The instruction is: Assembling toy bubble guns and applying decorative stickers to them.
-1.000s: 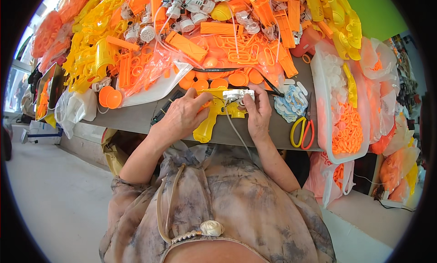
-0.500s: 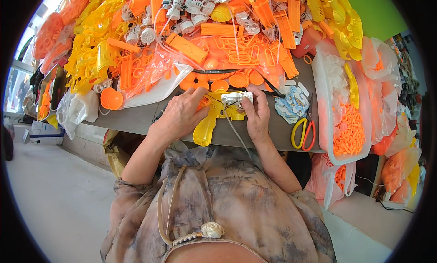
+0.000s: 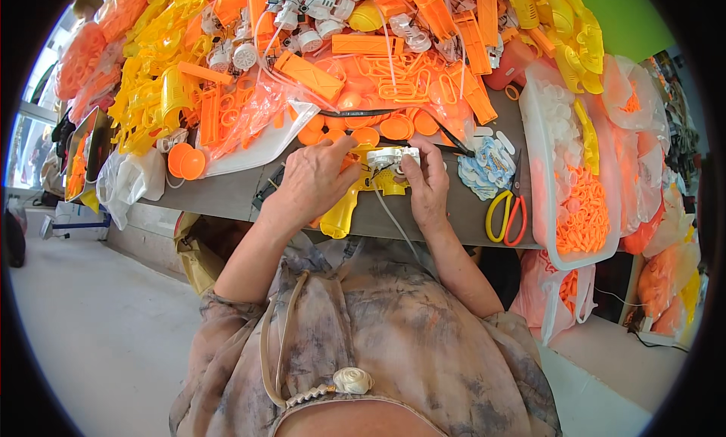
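Note:
Over the near edge of the grey table, my left hand [image 3: 314, 178] has its fingers pressed round an orange plastic piece [image 3: 350, 161], mostly hidden beneath them. My right hand [image 3: 428, 181] pinches the right end of a small white plastic mechanism [image 3: 384, 158] between thumb and fingers. This mechanism lies against a yellow plastic shell half [image 3: 342, 213], whose handle points down toward me. Thin dark wires run between the mechanism and the orange piece. A pale tube [image 3: 389, 215] hangs from the mechanism toward my lap.
Orange, yellow and white parts heap up at the back. Orange discs [image 3: 365, 136] lie just beyond my hands. To the right are a pile of blue-white stickers [image 3: 484, 170], scissors [image 3: 516, 217] and a clear bin [image 3: 538, 202] of small orange and whitish pieces. A dark cable [image 3: 454, 139] crosses the table.
My left hand has moved slightly right and now covers more of the orange piece and the shell. My right hand keeps its pinch on the white mechanism.

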The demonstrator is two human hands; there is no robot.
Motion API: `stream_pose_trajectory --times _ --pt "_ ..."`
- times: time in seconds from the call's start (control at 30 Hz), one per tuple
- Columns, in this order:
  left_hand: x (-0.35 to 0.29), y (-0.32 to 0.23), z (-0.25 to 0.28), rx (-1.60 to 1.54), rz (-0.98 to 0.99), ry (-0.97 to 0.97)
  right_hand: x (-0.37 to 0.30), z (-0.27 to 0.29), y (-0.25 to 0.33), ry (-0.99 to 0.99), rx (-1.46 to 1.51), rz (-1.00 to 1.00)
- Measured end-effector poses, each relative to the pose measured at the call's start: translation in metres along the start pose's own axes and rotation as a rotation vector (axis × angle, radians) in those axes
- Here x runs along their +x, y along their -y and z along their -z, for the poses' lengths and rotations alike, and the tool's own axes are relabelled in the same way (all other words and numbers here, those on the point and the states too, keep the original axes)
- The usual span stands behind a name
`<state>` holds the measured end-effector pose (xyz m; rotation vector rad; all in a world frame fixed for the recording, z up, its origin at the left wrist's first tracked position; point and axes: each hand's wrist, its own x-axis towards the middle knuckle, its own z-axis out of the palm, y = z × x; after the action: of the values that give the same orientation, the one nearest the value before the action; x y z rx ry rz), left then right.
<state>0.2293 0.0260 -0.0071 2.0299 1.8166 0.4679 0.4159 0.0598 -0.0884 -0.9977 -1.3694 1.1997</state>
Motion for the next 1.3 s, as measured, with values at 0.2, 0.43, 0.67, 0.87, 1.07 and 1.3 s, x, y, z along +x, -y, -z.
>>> stream_pose_trajectory --times 0.2,0.43,0.67,0.87,1.07,1.3 --pt "-0.010 0.001 -0.025 0.023 -0.071 -0.235 -0.001 0.000 0.000 -0.004 0.033 0.009" --pt "-0.016 0.009 -0.033 0.119 -0.131 -0.313 -0.001 0.000 0.002 0.000 0.020 -0.013" --pt "-0.015 0.017 -0.053 0.060 -0.173 -0.478 0.000 0.001 -0.002 -0.003 0.013 0.002" --pt "-0.017 0.016 -0.051 0.127 -0.198 -0.469 0.000 -0.002 0.013 0.019 0.169 -0.064" --pt "-0.024 0.015 -0.046 0.133 -0.173 -0.545 0.010 0.004 0.026 0.099 0.207 -0.256" --pt "-0.015 0.010 -0.036 -0.217 -0.212 -0.607 0.021 -0.002 0.040 0.235 0.291 -0.383"
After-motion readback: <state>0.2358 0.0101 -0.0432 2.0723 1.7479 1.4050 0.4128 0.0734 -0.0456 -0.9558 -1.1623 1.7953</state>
